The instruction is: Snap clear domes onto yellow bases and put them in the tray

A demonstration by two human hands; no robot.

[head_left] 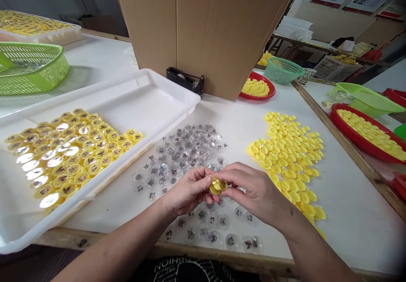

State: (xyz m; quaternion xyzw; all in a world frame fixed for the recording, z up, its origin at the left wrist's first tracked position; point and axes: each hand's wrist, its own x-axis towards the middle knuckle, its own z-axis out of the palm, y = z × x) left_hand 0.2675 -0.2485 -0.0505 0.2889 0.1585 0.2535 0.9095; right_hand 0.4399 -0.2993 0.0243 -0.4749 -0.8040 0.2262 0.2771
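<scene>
Both hands meet over the table's near middle, closed around small yellow round pieces (218, 184); a dark print shows on the face of one. My left hand (193, 191) pinches them from the left, while my right hand (250, 189) grips from the right with thumb and fingers. Exactly how many pieces are held, I cannot tell. Beneath and behind the hands lie many clear round discs (190, 146) with dark printed pictures. To the right spreads a pile of loose yellow cup-like pieces (294, 159). At left, a white tray (165, 100) holds rows of yellow pieces with printed tops (72, 155).
A tall cardboard box (206, 28) stands behind, with a black tape dispenser (185, 81) at its foot. Green baskets (34, 72) and red trays of yellow pieces (364, 134) sit at the sides. A wooden strip (345, 146) edges the table's right.
</scene>
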